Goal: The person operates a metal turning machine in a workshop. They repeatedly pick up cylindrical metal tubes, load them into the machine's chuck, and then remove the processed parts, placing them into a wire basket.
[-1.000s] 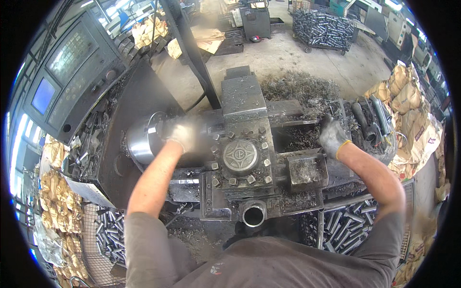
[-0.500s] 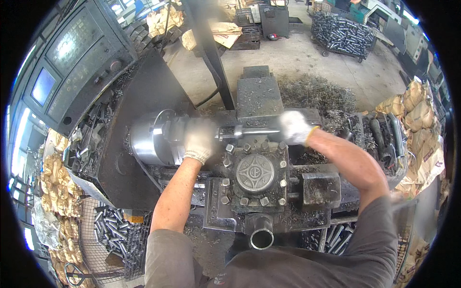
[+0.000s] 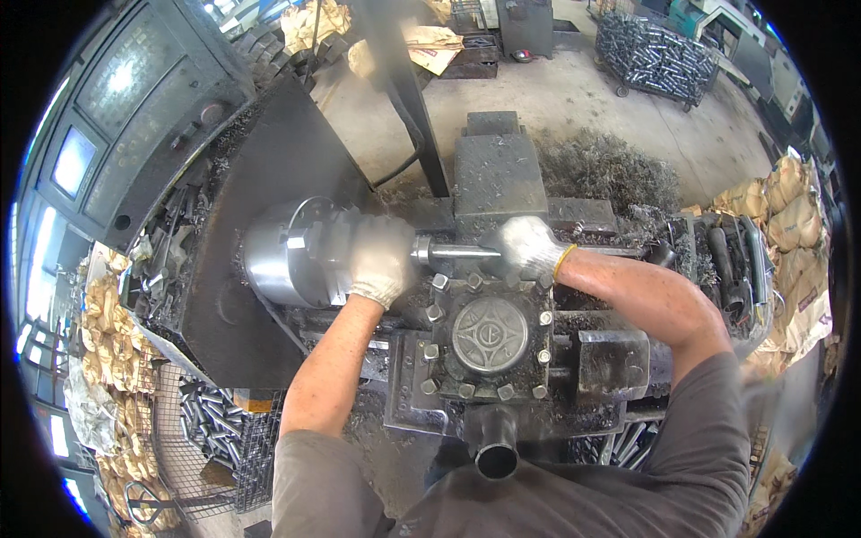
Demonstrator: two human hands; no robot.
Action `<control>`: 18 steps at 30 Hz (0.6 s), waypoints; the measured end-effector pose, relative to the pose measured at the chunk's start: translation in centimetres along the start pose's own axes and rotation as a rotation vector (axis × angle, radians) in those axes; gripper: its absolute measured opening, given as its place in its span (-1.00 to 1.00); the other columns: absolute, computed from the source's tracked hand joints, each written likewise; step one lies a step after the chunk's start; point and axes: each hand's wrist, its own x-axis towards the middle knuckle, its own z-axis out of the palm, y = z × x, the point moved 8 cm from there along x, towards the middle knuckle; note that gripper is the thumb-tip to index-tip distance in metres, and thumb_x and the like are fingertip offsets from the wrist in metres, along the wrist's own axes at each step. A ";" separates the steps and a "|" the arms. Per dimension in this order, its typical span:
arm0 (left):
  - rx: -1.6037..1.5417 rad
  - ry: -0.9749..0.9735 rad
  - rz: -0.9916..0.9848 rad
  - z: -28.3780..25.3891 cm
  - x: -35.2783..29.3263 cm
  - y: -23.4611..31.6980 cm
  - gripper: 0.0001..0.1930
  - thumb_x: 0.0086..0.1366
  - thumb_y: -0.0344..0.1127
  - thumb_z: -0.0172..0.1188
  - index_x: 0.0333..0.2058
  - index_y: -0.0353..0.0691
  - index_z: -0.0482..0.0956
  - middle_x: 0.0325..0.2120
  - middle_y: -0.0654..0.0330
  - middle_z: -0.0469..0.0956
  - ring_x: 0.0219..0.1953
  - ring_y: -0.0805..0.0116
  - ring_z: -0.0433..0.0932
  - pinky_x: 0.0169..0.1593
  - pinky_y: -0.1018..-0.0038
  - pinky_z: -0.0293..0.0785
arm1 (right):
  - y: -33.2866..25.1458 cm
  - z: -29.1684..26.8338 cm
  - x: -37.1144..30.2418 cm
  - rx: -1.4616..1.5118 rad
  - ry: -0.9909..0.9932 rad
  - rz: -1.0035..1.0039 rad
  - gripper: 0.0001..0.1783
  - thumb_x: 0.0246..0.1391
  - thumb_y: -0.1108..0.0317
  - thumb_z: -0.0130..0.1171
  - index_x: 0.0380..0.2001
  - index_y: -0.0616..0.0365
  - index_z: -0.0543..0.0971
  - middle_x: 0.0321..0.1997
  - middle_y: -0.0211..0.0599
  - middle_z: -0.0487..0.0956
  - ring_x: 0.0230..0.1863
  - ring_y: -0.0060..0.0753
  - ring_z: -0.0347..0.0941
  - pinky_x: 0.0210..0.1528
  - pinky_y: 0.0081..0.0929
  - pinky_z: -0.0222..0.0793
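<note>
My left hand (image 3: 384, 262), in a pale work glove, is right beside the jaws of a lathe chuck (image 3: 291, 255), at the left end of a shiny metal rod (image 3: 457, 252). Motion blur smears its fingers, so its grip cannot be made out. My right hand (image 3: 529, 247), in a white glove with a yellow cuff edge, is closed around the rod's middle. The rod lies level behind a square tool post (image 3: 490, 334) with several bolts and a round embossed cap. Part of it shows again to the right of my hand.
A dark sheet guard (image 3: 260, 233) stands left of the chuck. Metal shavings (image 3: 610, 175) heap behind the machine. Short metal tubes fill a wire basket (image 3: 166, 439) at lower left and a wheeled cart (image 3: 655, 58) at far right. An open pipe end (image 3: 497, 459) points toward my body.
My right hand has slid left along the rod toward the chuck, and some rod now shows to its right. My left hand stays by the chuck. The whole view has shifted slightly.
</note>
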 end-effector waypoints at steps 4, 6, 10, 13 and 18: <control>-0.007 0.050 0.011 -0.4 -0.2 0.3 -0.57 -0.12 -0.18 0.49 -0.22 -0.18 0.69 -0.20 0.11 0.66 -0.01 0.02 0.61 0.25 0.08 0.44 | 0.5 0.3 0.6 -0.072 0.077 -0.077 -0.66 0.03 -0.10 0.40 -0.27 -0.16 0.74 -0.46 -0.17 0.71 -0.38 0.04 0.70 -0.32 -0.01 0.56; 0.001 0.061 0.022 -0.4 0.0 0.4 -0.58 -0.10 -0.18 0.48 -0.22 -0.18 0.69 -0.19 0.11 0.66 -0.01 0.02 0.61 0.25 0.08 0.44 | 0.6 -0.1 0.8 -0.052 0.071 -0.062 -0.65 0.02 -0.11 0.40 -0.26 -0.14 0.74 -0.42 -0.13 0.71 -0.34 0.08 0.70 -0.27 0.02 0.57; 0.034 0.078 0.017 -0.8 -0.5 0.7 -0.59 -0.09 -0.18 0.46 -0.22 -0.18 0.69 -0.19 0.11 0.66 0.00 0.04 0.61 0.23 0.10 0.45 | -0.8 -0.4 0.1 -0.001 0.116 -0.073 -0.65 0.04 -0.09 0.38 -0.31 -0.09 0.75 -0.45 -0.09 0.70 -0.36 0.11 0.69 -0.28 0.02 0.57; 0.032 0.133 0.029 -1.2 -0.2 1.0 -0.60 -0.10 -0.18 0.46 -0.24 -0.17 0.69 -0.22 0.11 0.66 -0.04 0.03 0.62 0.19 0.11 0.47 | -0.1 -0.7 0.0 -0.004 0.135 -0.078 -0.67 0.00 -0.04 0.40 -0.31 -0.06 0.76 -0.48 -0.06 0.69 -0.36 0.13 0.69 -0.28 0.01 0.57; 0.028 0.155 0.070 -1.5 -0.4 0.7 -0.64 -0.11 -0.23 0.44 -0.27 -0.16 0.67 -0.22 0.10 0.67 -0.06 0.02 0.63 0.15 0.10 0.48 | -0.6 -1.2 0.0 -0.009 0.179 -0.073 -0.71 -0.04 0.01 0.41 -0.32 -0.08 0.79 -0.48 -0.04 0.69 -0.38 0.10 0.69 -0.29 -0.02 0.58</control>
